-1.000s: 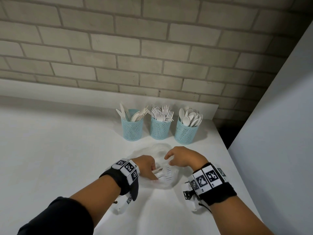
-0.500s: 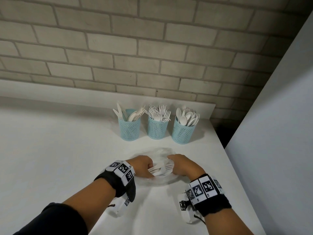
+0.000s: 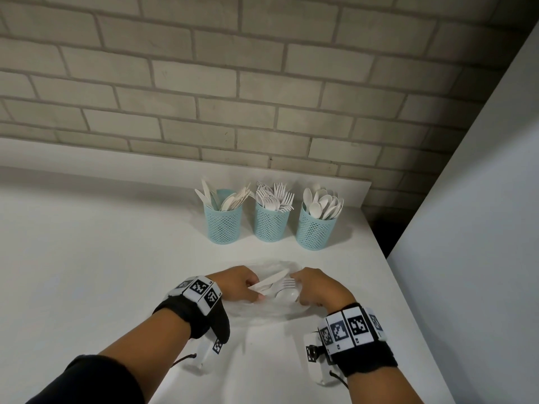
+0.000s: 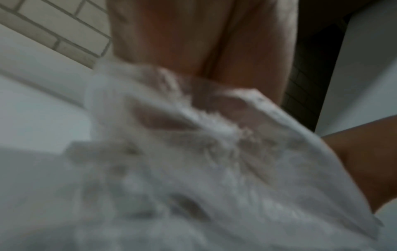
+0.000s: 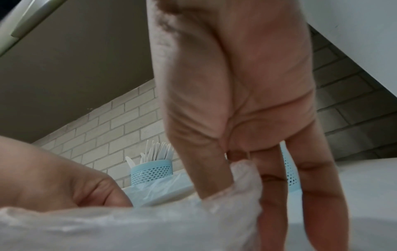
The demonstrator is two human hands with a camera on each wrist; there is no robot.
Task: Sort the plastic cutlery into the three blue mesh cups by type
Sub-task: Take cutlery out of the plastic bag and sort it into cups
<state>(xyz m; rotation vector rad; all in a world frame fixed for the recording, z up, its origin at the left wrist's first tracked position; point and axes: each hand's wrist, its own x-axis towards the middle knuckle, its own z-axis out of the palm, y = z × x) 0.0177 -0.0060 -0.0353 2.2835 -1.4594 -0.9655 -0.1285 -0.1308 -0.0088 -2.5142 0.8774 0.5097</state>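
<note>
White counter [image 3: 87, 258]: left hand [image 3: 236, 284] pinches white plastic knife, fork, spoon bundle [image 3: 275, 285]; right hand [image 3: 318, 287] grips wrapper [image 3: 262, 312]

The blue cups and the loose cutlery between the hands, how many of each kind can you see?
Blue mesh cups: 3 (knives, forks, spoons)
Loose knife: 1
Loose fork: 1
Loose spoon: 1
Total: 6

Three blue mesh cups stand upright in a row: the left cup [image 3: 224, 225] holds white knives, the middle cup [image 3: 270, 223] forks, the right cup [image 3: 313, 230] spoons. Nearer, a loose knife [image 3: 269, 282], fork [image 3: 284, 284] and spoon [image 3: 287, 294] lie bunched together.
</note>
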